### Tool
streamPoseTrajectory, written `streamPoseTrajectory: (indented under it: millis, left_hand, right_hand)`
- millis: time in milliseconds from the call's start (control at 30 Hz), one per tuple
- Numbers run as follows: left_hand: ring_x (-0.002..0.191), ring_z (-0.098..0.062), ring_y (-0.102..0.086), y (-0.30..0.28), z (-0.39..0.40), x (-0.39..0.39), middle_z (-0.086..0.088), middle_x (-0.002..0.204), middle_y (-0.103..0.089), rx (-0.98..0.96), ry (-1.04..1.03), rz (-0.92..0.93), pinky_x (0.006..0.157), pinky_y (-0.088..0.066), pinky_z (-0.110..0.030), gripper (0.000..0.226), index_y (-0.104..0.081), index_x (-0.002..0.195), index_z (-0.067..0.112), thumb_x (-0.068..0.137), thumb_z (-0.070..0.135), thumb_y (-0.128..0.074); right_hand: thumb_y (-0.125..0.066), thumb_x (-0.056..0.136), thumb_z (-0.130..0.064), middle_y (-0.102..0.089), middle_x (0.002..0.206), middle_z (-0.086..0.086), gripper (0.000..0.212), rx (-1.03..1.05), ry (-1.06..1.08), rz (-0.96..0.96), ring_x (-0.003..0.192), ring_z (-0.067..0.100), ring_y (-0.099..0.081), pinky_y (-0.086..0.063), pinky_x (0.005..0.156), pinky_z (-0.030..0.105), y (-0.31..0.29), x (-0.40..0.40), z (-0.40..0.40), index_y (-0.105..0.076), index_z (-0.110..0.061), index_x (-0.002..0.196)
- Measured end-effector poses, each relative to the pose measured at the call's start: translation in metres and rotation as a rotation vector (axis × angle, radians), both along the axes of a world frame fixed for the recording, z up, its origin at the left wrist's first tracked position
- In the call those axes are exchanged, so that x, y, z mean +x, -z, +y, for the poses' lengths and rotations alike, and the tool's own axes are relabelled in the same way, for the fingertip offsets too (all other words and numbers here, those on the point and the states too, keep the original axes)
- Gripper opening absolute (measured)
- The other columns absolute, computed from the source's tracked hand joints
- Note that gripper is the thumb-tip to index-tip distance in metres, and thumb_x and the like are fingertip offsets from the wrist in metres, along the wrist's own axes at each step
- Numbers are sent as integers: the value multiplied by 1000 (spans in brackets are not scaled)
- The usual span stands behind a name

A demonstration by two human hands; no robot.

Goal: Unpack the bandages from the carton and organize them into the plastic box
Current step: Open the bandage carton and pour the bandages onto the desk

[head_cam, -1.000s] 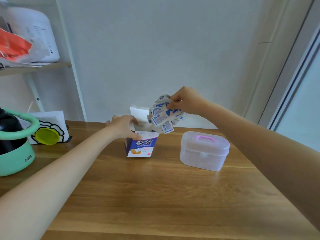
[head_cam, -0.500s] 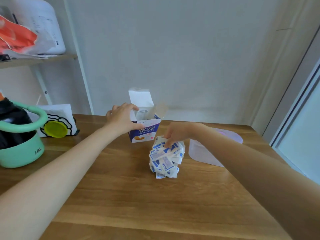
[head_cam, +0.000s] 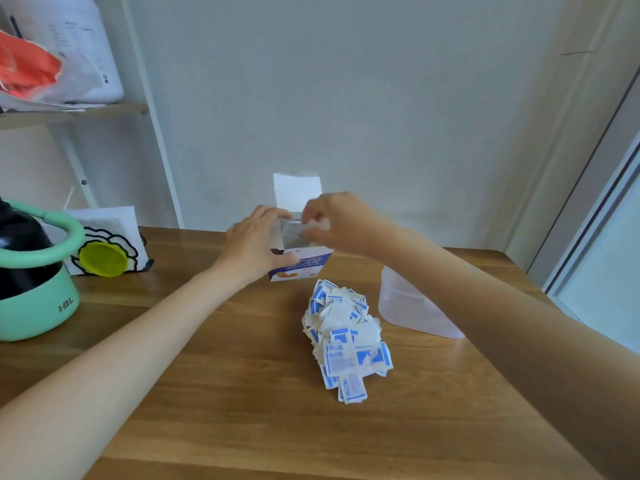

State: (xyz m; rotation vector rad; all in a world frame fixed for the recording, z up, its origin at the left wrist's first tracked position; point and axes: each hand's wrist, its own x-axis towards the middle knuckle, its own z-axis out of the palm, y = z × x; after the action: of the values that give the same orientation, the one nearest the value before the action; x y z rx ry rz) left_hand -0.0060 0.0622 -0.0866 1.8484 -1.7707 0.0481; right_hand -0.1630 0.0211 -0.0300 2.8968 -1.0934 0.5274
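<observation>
From my remote seat the wooden table [head_cam: 242, 393] fills most of the view, and on it the translucent plastic box [head_cam: 405, 306] sits at the right, largely covered by my right forearm, so I cannot see its lid or whether it is open. Just left of it lies 1 loose heap of bandages [head_cam: 346, 337], out of the carton but none yet in the box, so I judge the unpacking well along and the organizing not begun. Behind the heap stands the carton [head_cam: 300, 268], flap up, gripped at its side by my left hand [head_cam: 252, 247]. My right hand [head_cam: 332, 220] reaches into the carton's mouth with fingers curled; blur hides whether they pinch anything, and I cannot see if more bandages remain inside.
</observation>
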Motion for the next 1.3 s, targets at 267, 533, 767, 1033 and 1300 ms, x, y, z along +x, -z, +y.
streamPoseTrajectory:
  millis: [267,533,767,1033,1300]
  left_hand:
    - [103,-27,-55,1,6,-4,-2,119,-55,-254,170,-299,97,-24,-28,66,-56,121,18,63,35,-81]
    - [114,-24,-49,-2,-8,0,2,128,-47,-171,81,-96,92,-33,-33,67,-52,124,23,65,31,-82]
    - [110,-22,-52,-4,-6,-4,2,126,-48,-230,105,-127,79,-33,-22,68,-52,125,21,65,28,-82]
    - [89,-29,-59,-4,-2,-16,2,126,-46,-370,331,-519,89,-45,-36,73,-48,120,13,58,25,-84]
    - [86,-30,-61,8,-3,0,-1,125,-51,-331,269,-475,85,-47,-38,73,-51,121,12,57,22,-85]
  right_hand:
    - [-58,86,-25,-31,141,13,58,88,-76,307,127,29,-40,-42,100,38,46,14,-8,-36,-9,136]
    - [-53,84,-14,-52,123,13,29,93,40,-52,111,28,-51,-45,95,35,37,3,-12,-62,-4,110]
    - [-62,82,-23,-43,130,14,63,125,17,-58,119,32,-45,-42,97,38,39,2,-7,-31,-4,133]
    - [-55,88,-18,-55,100,3,19,112,46,361,98,24,-57,-45,82,29,42,7,-4,-51,-12,106]
    - [-48,89,-6,-57,101,3,25,135,-42,178,93,19,-54,-43,76,23,35,-1,2,-57,-9,112]
